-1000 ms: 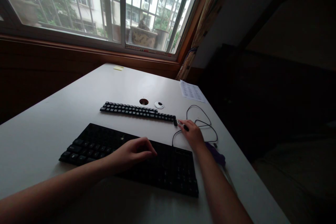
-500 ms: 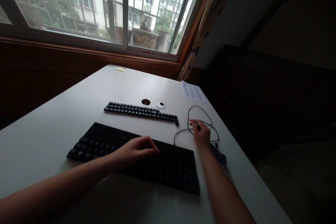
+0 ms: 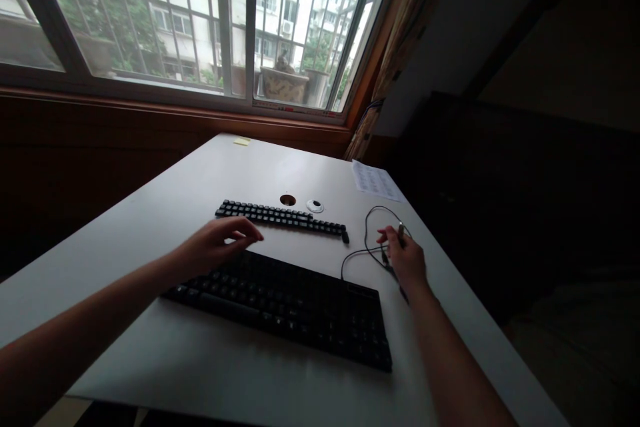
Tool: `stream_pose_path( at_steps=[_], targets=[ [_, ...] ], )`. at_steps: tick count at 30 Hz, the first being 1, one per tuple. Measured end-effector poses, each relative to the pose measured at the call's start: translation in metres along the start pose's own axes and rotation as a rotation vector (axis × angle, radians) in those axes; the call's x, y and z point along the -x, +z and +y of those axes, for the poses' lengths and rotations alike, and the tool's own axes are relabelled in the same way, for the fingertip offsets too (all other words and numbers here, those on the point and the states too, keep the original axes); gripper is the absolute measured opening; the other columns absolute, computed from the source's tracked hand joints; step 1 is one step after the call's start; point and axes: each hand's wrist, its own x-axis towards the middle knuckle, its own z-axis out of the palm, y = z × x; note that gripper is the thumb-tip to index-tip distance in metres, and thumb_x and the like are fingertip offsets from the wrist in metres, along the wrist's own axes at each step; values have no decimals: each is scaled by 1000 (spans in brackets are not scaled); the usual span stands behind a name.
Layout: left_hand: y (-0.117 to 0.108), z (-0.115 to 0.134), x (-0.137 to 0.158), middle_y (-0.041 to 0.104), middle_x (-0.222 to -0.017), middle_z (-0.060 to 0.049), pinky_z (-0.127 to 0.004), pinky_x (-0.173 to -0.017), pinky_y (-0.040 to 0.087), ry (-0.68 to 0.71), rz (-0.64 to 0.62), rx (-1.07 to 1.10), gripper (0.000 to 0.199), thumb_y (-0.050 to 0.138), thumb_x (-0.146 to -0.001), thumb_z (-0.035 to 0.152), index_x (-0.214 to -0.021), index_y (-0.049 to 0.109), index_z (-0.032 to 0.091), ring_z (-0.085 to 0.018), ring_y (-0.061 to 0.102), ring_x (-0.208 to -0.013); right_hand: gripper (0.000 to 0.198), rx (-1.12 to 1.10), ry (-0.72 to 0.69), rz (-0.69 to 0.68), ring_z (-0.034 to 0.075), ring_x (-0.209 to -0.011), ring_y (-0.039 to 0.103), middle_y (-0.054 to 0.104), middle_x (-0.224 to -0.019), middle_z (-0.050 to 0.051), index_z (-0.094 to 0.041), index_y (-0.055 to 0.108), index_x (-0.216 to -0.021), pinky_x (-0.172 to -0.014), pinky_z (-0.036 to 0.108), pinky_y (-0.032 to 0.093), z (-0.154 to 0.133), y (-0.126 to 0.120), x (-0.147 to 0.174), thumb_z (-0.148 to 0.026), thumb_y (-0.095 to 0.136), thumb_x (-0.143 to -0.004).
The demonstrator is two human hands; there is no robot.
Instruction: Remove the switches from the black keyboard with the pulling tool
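Observation:
A black keyboard [image 3: 300,307] lies on the white desk, its upper left part covered by my left hand. My left hand [image 3: 225,241] hovers over its rear left edge, thumb and fingertips brought together in a pinch; whatever they may hold is too small to make out. Behind the keyboard, black keycaps [image 3: 283,215] stand in close rows. To the right of the keyboard, my right hand [image 3: 407,260] is closed on a small slim tool [image 3: 401,232] with a metallic end pointing up. A dark cable [image 3: 367,230] loops on the desk beside this hand.
The desk [image 3: 170,180] has a round hole [image 3: 288,200] with a white ring-shaped cover [image 3: 315,205] beside it. Yellow sticky notes [image 3: 242,141] lie near the far edge, a printed sheet [image 3: 375,180] at the far right. A barred window [image 3: 210,27] rises behind.
My left hand has moved left and away from me, from over the keyboard's middle to its rear left edge. My right hand has shifted slightly right, still with the tool. The view has shifted slightly.

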Motion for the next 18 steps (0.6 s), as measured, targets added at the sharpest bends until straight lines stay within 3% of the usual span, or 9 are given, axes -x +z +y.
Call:
stream_pose_path(
  at_steps=[5, 8, 12, 18],
  targets=[
    [-69, -75, 28, 71, -108, -9, -41, -93, 50, -224, 349, -259, 39, 54, -87, 54, -101, 66, 19, -27, 64, -101, 55, -56, 88, -135, 13, -48, 49, 72, -77, 8, -16, 74, -98, -46, 26, 40, -3, -17, 27, -64, 49, -88],
    [-90, -117, 38, 69, -114, -10, -39, -93, 49, -329, 415, -371, 49, 51, -85, 58, -106, 66, 17, -28, 64, -103, 59, -89, 176, -99, 14, -48, 50, 72, -75, 8, -15, 74, -96, -48, 27, 41, 7, -20, 48, -67, 47, -87],
    [-91, -146, 40, 64, -123, -13, -43, -100, 44, -263, 394, -593, 49, 47, -86, 51, -114, 65, 16, -29, 60, -108, 57, 52, 269, 20, 18, -52, 56, 72, -73, 7, -18, 75, -92, -53, 30, 42, 19, -20, 66, -66, 45, -86],
    [-80, -158, 32, 59, -135, -13, -44, -113, 30, -147, 258, -782, 48, 47, -88, 45, -121, 65, 16, -31, 48, -128, 52, 201, 163, 74, 25, -69, 65, 70, -68, 6, -19, 74, -87, -62, 31, 44, 28, -16, 67, -61, 43, -88]
  ],
)
